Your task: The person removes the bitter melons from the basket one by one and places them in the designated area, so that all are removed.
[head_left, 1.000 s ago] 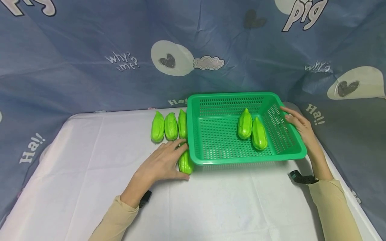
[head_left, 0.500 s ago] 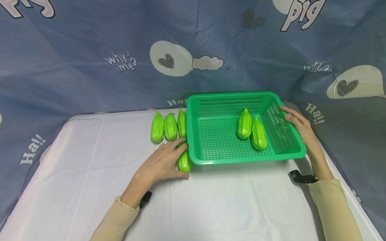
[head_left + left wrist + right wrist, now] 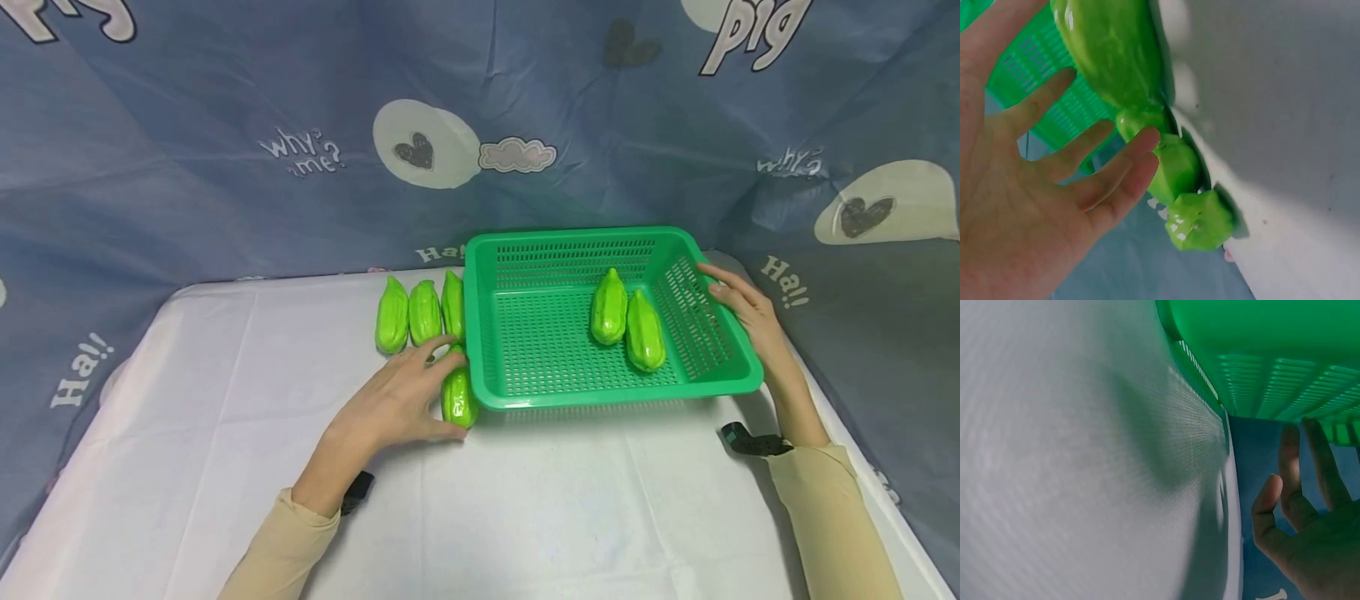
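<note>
My left hand [image 3: 397, 396] is spread beside a bright green, ridged, gourd-shaped fruit [image 3: 459, 400] that lies against the left side of a green plastic basket [image 3: 480, 333]. In the left wrist view a gap shows between the palm and this gourd [image 3: 1113, 53], and the fingers are loosely extended. Two like gourds lie inside the basket, one upper [image 3: 609, 307] and one lower [image 3: 645, 333]. My right hand [image 3: 753, 321] rests on the basket's right rim; the right wrist view shows its fingers [image 3: 1290, 462] mostly straight outside the wall.
Left of the basket, three more gourds stand in a row: a left one [image 3: 392, 317], a middle one [image 3: 425, 315] and one at the basket's edge [image 3: 452, 307]. A white cloth [image 3: 555, 500] covers the table. Behind hangs a blue printed curtain [image 3: 225, 167].
The near gourd has shifted slightly left and away from the table's front. My left hand has loosened and drawn slightly left. My right hand and the basket have stayed put.
</note>
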